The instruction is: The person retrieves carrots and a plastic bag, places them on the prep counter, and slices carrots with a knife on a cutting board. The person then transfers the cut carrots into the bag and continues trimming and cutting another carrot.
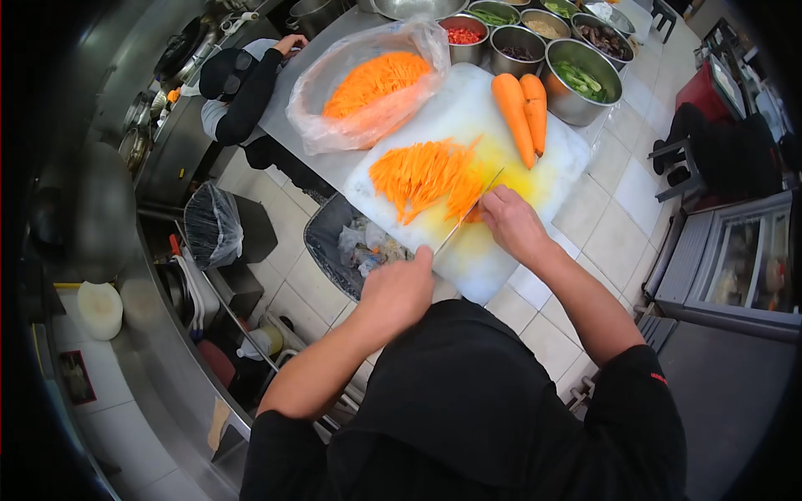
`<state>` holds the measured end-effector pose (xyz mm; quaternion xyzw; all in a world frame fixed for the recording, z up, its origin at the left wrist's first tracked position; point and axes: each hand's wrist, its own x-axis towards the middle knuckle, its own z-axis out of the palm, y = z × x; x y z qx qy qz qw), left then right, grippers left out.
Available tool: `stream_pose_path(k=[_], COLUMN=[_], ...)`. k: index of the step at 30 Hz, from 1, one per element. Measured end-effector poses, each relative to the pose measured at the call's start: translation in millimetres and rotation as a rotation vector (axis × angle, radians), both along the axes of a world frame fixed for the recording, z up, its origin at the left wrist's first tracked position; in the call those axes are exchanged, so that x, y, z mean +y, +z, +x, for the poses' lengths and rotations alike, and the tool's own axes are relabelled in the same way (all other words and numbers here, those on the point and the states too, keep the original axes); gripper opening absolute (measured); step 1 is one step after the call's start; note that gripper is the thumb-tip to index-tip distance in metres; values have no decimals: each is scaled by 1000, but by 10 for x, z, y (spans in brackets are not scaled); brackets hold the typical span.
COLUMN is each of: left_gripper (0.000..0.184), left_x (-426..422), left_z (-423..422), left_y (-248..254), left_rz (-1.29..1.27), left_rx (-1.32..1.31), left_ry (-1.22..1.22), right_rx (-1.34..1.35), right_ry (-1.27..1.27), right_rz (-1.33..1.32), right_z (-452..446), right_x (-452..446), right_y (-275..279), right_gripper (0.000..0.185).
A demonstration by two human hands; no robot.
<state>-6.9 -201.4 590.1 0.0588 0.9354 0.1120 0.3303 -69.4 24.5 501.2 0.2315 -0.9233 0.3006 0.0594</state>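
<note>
My left hand (pixel 403 285) is closed round the handle of a kitchen knife (pixel 456 225), whose thin blade points away and to the right across the white cutting board (pixel 551 196). On the blade's right side, my right hand (pixel 511 220) has curled fingers pressed down on carrot slices, mostly hidden under it. A heap of carrot shreds (pixel 420 177) spreads over the board left of the blade. Beyond my right hand lie two whole peeled carrots (pixel 512 113). Behind the heap, a clear plastic bag (pixel 307 121) holds more shredded carrot (pixel 380 83).
Steel bowls of chopped vegetables stand at the back right, including one with green pieces (pixel 585 104). Below the board's left edge is a lined waste bin (pixel 322 242). Another person (pixel 242 96) leans at the table's far left. A glass-fronted fridge (pixel 743 259) stands right.
</note>
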Motion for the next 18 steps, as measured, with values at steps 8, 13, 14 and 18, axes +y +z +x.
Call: stream_pose_path(k=[8,13,14,18], left_gripper=[27,27,27,26], left_x=[-29,-14,-27,20], left_z=[123,86,119,3], left_y=[116,77,171,-122], left_rz=[3,25,15,9], left_rx=[-6,-14,-16,14], left_ry=[4,2,3,-22], right_rx=[45,33,40,59], right_ry=[0,24,19,18], right_rz=[-30,-25,-13,-107], right_z=[-29,10,-13,16], right_x=[14,60,49,47], right_y=[-82,-75,-74,-90], right_gripper=[11,9,9,9])
